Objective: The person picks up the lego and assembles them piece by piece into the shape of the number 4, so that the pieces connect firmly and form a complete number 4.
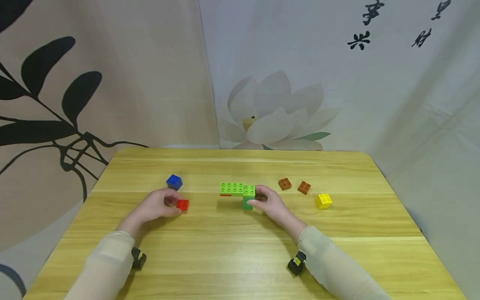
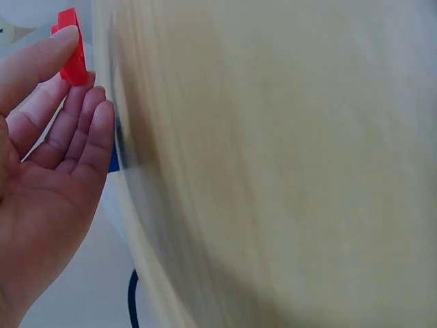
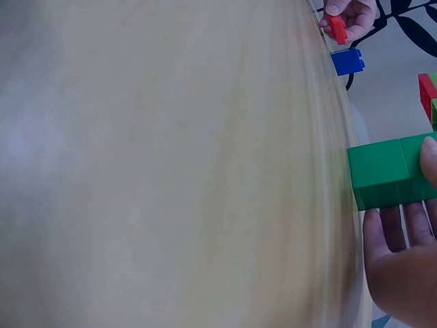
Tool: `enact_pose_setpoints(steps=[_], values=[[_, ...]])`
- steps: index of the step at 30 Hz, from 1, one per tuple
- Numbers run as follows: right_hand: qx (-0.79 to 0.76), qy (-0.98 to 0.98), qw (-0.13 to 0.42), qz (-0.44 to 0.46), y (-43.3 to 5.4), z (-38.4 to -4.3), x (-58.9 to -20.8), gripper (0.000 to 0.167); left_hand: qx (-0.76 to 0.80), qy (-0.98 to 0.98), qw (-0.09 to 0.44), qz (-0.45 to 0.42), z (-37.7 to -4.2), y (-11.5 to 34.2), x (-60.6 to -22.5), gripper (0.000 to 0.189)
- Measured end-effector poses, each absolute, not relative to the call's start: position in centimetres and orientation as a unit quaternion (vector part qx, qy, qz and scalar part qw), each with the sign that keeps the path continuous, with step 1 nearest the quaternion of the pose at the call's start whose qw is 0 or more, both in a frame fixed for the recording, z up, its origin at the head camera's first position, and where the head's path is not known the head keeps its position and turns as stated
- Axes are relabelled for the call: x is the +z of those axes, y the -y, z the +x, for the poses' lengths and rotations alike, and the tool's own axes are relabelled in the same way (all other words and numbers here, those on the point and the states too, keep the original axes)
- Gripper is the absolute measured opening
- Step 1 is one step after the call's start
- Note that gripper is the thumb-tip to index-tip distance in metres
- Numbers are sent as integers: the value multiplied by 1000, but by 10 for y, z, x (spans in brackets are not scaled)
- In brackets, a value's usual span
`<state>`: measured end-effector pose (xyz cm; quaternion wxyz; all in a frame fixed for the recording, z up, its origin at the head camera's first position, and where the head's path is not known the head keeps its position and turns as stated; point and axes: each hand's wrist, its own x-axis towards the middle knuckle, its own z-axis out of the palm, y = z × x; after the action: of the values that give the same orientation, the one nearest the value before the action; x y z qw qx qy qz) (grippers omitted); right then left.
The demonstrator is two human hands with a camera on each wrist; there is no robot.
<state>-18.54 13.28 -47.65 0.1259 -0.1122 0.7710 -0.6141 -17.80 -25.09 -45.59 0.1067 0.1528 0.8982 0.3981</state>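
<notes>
My left hand pinches a small red toy brick between thumb and fingers. In the left wrist view the thumb presses on one face of that brick. My right hand grips a brick assembly by its dark green stacked bricks, thumb in front. Light green studded bricks top the assembly and jut out to the left, with a strip of red beneath their far end. Seen from the right wrist, fingers lie under the green stack.
A blue brick sits just beyond my left hand. To the right of my right hand are two brown bricks and a yellow brick. All lie on a wooden table, with a printed cloth hanging behind its back edge.
</notes>
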Motion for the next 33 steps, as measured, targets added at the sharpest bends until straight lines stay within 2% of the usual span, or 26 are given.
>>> enact_pose_setpoints(steps=[4,11,23,33], values=[[-614,-771,129,-113,-133,-185,-474,43,390,-903,94,156,-178,244,-451,32],[-607,-773,127,-132,-131,-171,-445,39,389,-902,55,180,-179,228,-440,30],[-608,-774,122,-126,-131,-171,-444,41,429,-879,-19,207,-182,180,-410,30],[-610,-772,128,-126,-130,-170,-443,41,407,-886,-21,222,-188,140,-383,33]])
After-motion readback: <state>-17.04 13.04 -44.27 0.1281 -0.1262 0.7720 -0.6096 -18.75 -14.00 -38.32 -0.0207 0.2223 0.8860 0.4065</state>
